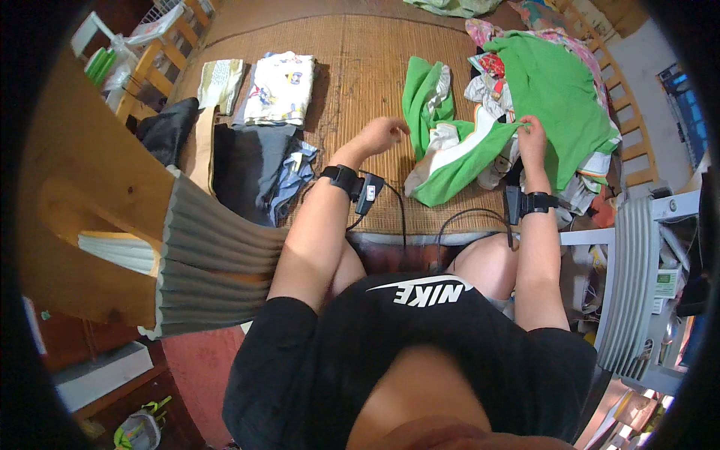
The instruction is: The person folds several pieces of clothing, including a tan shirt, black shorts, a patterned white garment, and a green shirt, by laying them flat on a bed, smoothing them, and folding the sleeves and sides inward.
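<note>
At the left of the woven mat (352,56): one black cloth (171,129), beside a tan strip (199,154); farther off, one patterned pale cloth (222,81), folded. Next, one dark grey garment (247,161), laid flat on the near side of one white printed garment (281,86), folded; at its right, one blue garment (295,176), rumpled.

Centre: left hand (386,136), fingers loosely bent and parted, apparently holding nothing, just beside the cloth; contact cannot be told.

Right of centre: one green garment (459,178) with white panels, twisted and unfolded on the mat. Right hand (532,139): fingers closed in a pinch on its right edge.

Far right: one clothes heap, a large green cloth (536,82) uppermost.

Step in hand, as judged: opening out and straightening the green garment. The next move would seem to call for a left-hand grip on its opposite edge.

Obscured: the heap's lower layers; the right fingertips, partly; whether green garment and green cloth are joined.
</note>
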Tool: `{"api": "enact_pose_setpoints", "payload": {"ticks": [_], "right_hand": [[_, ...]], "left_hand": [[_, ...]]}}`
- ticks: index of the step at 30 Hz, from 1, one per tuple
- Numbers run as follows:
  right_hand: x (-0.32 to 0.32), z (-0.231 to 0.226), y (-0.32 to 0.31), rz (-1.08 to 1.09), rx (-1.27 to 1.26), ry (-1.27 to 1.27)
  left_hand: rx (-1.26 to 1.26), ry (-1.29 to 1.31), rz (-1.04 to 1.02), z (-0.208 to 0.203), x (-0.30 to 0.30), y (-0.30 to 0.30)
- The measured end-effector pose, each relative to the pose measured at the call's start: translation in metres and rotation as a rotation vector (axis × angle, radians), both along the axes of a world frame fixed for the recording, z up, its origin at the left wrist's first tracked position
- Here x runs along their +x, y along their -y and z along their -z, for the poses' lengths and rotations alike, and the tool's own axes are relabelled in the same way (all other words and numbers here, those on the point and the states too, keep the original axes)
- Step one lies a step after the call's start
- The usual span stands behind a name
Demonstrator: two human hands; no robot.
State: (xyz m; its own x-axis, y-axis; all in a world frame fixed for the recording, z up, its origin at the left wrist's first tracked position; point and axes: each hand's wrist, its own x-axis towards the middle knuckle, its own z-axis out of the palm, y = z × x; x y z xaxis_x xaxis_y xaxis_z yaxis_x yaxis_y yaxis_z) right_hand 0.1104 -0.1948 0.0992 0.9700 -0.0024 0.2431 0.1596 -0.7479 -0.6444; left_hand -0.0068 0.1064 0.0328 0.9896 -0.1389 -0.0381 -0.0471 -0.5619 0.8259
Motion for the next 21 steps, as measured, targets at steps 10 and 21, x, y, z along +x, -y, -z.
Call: {"api": "enact_pose_setpoints", "payload": {"ticks": [10, 21], "right_hand": [[0.019, 0.042, 0.018, -0.189, -0.267, 0.050], [0.010, 0.021, 0.025, -0.266, 0.036, 0.015]], "left_hand": [[0.426, 0.041, 0.193, 0.037, -0.003, 0.058], [-0.246, 0.273, -0.280, -0.044, 0.039, 0.086]]}}
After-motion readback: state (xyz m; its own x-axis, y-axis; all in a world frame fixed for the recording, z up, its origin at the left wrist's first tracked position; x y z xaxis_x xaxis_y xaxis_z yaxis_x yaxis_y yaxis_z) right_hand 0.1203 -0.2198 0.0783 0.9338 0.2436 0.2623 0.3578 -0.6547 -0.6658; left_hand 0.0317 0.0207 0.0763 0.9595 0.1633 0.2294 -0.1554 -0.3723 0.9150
